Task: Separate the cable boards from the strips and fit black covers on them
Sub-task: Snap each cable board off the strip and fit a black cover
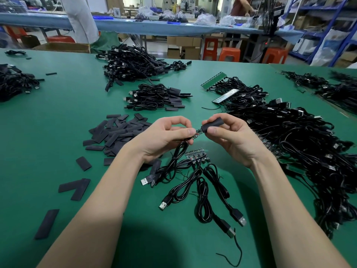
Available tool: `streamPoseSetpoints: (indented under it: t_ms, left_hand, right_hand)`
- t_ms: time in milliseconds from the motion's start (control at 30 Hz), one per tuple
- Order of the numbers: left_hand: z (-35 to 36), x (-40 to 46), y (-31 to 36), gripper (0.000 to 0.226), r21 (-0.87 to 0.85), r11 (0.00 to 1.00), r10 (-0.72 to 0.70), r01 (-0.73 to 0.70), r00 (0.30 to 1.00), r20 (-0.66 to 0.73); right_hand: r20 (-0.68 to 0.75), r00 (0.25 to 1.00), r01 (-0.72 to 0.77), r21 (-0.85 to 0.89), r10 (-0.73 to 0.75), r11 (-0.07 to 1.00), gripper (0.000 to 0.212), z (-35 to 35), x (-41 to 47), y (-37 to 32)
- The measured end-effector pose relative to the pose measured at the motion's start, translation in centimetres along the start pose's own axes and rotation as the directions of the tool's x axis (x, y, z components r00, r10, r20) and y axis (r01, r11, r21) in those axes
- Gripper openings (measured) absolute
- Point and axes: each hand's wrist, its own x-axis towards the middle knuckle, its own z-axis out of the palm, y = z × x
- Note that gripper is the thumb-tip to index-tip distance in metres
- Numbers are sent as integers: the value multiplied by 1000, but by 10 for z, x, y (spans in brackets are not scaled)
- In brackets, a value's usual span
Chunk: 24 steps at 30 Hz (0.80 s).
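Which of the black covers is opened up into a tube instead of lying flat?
The black cover pinched in the right hand, rounded open over the board's end; the rest lie flat on the mat.

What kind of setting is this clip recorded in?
Most likely a small electronics assembly workshop: a green work mat carries heaps of black USB cables, a pile of flat black covers and green circuit-board strips; blue storage racks stand behind.

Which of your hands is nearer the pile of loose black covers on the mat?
Left. The left hand, pinching the small board, sits right beside the pile of covers; the right hand, holding a black cover, is across from it.
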Motion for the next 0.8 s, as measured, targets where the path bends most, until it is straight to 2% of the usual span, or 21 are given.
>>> streamPoseSetpoints:
  t_ms: [133,233,367,467,567,667,800]
  left_hand:
    - [-2,0,1,11,21,1000,-16,16,1000,-15]
    - [-1,0,0,17,12,1000,-10,10,1000,-2]
    - [0,2,-1,15,21,999,27,-26,999,-25]
    - [3,5,-6,9,194,979,89,-67,990,-109]
    - [6,8,-9,15,395,913,167,-107,978,-123]
    - [5,8,-9,20,473,871,202,-130,974,-105]
    - [7,6,-4,19,571,814,178,-105,981,-73]
  right_hand:
    - [-38,999,-8,-34,7,999,25,0,1,-1]
    - [-3,999,-34,-78,34,996,23,3,1,0]
    - [-22,999,-44,-24,43,999,22,6,2,3]
    - [-74,994,-80,-27,78,996,22,4,4,5]
    - [-135,982,-127,27,130,992,24,-1,4,5]
    - [-161,973,-159,50,165,986,23,-6,2,4]
    - [-198,964,-165,72,176,984,19,-4,3,7]
